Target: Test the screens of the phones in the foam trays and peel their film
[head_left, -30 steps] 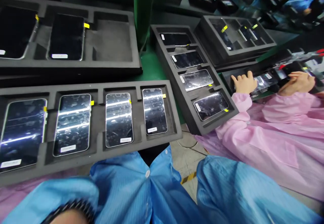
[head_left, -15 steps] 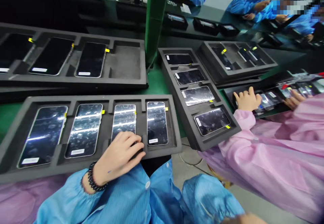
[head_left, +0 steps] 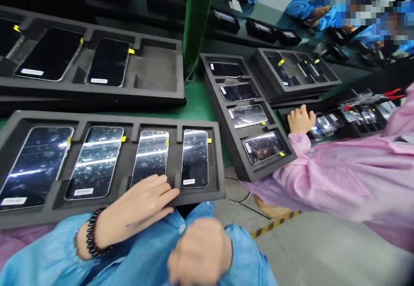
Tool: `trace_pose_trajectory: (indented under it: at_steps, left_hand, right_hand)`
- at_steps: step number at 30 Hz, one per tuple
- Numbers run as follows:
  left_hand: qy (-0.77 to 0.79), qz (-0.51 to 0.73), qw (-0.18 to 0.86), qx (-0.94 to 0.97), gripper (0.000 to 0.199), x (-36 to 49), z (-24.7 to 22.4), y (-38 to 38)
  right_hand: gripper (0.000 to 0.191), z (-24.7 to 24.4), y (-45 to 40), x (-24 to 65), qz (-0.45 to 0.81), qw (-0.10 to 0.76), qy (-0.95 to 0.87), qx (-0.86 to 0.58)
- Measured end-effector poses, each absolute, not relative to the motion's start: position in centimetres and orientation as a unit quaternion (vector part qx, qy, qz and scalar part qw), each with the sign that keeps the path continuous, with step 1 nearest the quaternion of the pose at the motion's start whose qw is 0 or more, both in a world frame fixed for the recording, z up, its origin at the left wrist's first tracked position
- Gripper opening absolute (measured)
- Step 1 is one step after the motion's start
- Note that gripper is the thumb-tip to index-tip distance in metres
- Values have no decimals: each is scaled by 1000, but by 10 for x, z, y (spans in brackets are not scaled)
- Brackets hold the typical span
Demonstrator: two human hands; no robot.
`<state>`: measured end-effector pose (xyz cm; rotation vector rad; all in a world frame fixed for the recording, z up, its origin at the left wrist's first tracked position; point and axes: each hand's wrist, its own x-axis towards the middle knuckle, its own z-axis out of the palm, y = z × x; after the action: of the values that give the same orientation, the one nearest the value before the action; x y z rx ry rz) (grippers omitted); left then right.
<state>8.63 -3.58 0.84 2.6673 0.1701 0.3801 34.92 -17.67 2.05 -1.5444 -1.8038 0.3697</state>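
Observation:
My left hand (head_left: 142,208), with a black coiled band at the wrist, rests on the front edge of a dark foam tray (head_left: 221,165). Its fingers are stretched out and hide the lower end of a phone-like screen panel (head_left: 151,154). To the right of that hand, in the end slot, lies another screen panel (head_left: 195,158) with a yellow tab and a white label. Two more panels fill the left slots, one of them a screen panel (head_left: 96,163). My right hand (head_left: 200,251) is in front of my blue smock, blurred by motion, its fingers unclear.
Behind stands a second foam tray (head_left: 160,68) with panels and one bare slot. A third tray (head_left: 241,171) holds several panels at the right. A co-worker in a pink sleeve (head_left: 323,165) reaches over parts there. A green post (head_left: 196,23) rises behind.
My right hand has come up from the lower right edge to the front of my body. The view has shifted, and my left hand still lies at the tray's edge.

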Motion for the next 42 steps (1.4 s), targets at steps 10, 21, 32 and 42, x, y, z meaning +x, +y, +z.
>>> trace_pose_trajectory:
  at_steps: [10,21,32,42]
  left_hand:
    - [-42,171,81,981,26,93,-17,57]
    - [-2,147,88,985,31,90,-27,63]
    - [29,117,93,988,33,95,-28,59]
    - [28,131,108,985,21,98,-22,59]
  right_hand:
    - [39,-21,-159,310,25,243,-519,-819]
    - [41,-28,-153,315,95,325,-489,-804]
    - [43,-26,-154,324,144,313,-500,-794]
    - [47,-25,-152,329,156,313,-497,-794]
